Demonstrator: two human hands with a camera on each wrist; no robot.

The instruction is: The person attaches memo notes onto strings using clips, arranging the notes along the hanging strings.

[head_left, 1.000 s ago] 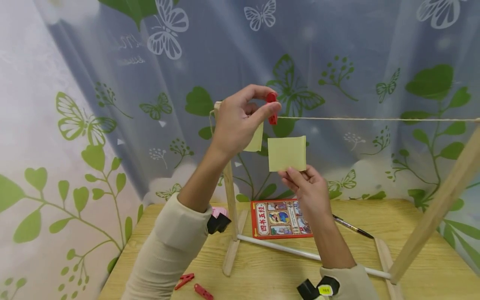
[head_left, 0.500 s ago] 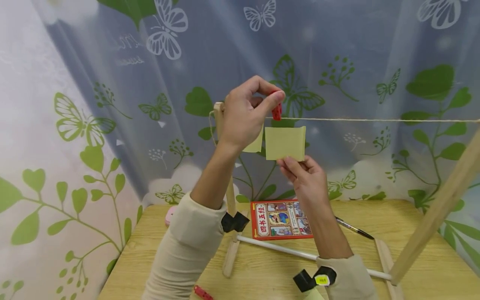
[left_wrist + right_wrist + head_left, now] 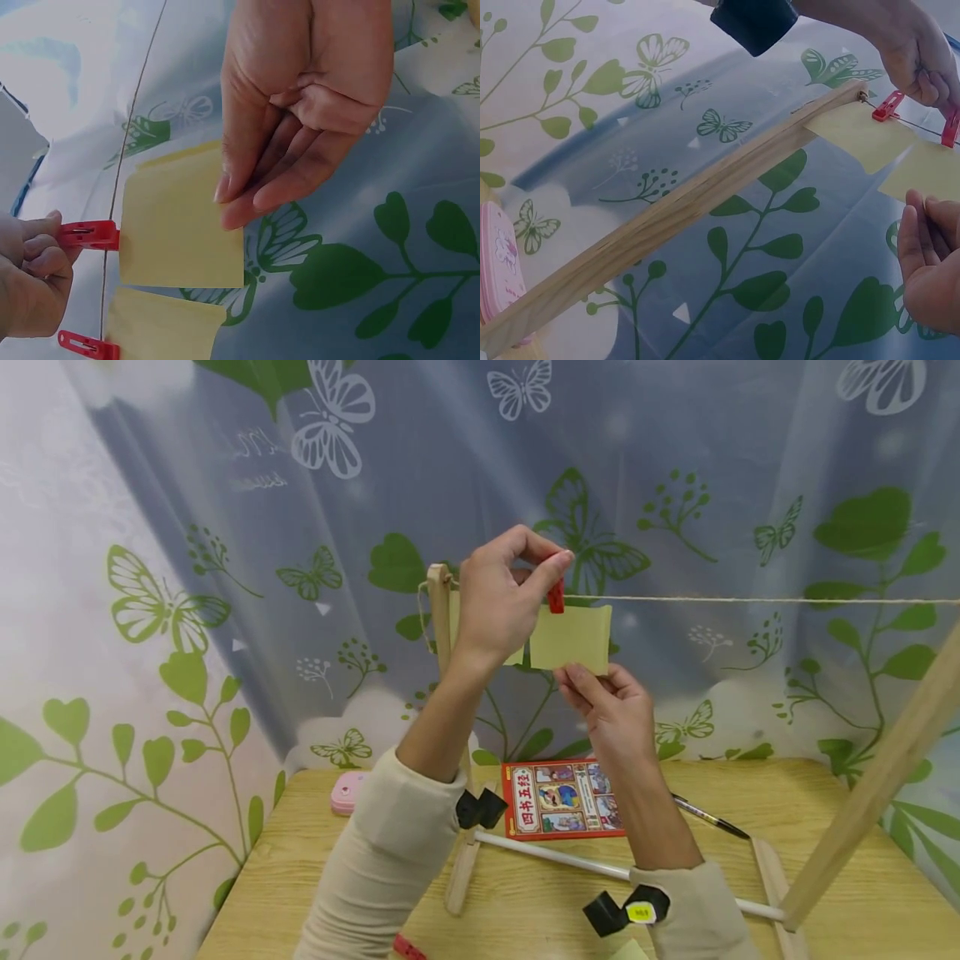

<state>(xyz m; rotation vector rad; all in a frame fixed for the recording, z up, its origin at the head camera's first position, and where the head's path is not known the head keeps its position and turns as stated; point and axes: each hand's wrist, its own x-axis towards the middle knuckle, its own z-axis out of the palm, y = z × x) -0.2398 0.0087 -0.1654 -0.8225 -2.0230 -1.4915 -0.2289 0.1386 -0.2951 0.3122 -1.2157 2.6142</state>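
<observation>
My left hand (image 3: 501, 589) pinches a red clothespin (image 3: 557, 597) at the string (image 3: 712, 599). In the left wrist view the clothespin (image 3: 91, 235) meets the edge of a yellow sticky note (image 3: 180, 225). My right hand (image 3: 618, 718) holds that sticky note (image 3: 570, 639) by its lower edge, between thumb and fingers, just under the string. Beside it, partly behind my left hand, hangs another yellow note (image 3: 165, 322), held by a second red clothespin (image 3: 86, 345); the right wrist view also shows this second clothespin (image 3: 887, 106) near the post top.
A wooden post (image 3: 439, 610) and a slanting post (image 3: 870, 785) carry the string; a white rod (image 3: 555, 856) joins their feet. On the table (image 3: 540, 918) lie a red book (image 3: 558, 797), a pen (image 3: 712, 816), a pink case (image 3: 347, 792) and another red clothespin (image 3: 408, 947).
My right hand has raised the sticky note to the string. My left hand has shifted slightly right with the clothespin, which now overlaps the note's top edge.
</observation>
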